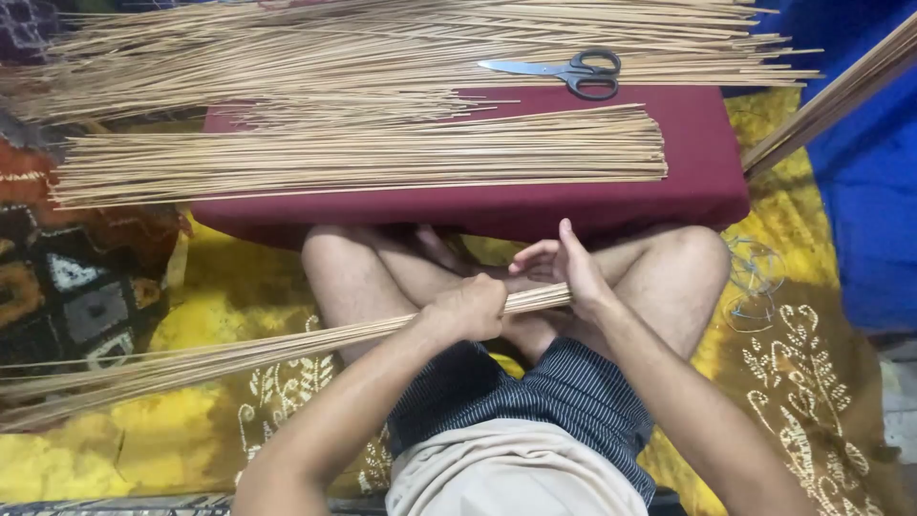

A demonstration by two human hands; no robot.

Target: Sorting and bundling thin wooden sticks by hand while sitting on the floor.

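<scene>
Seated cross-legged, the person squares up a bundle of thin sticks (287,346) across the lap — left hand (468,308) fisted around it, right hand (564,268) half-open against its 3 o'clock end — likely needing even ends next, scissors (573,71) at 12 o'clock.

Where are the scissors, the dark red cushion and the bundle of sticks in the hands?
scissors (573,69), head view, near the pivot
dark red cushion (702,162), head view, bare right end
bundle of sticks (287,346), head view, middle of its length

thin tan stick bundle (239,358), gripped, angled left
</scene>
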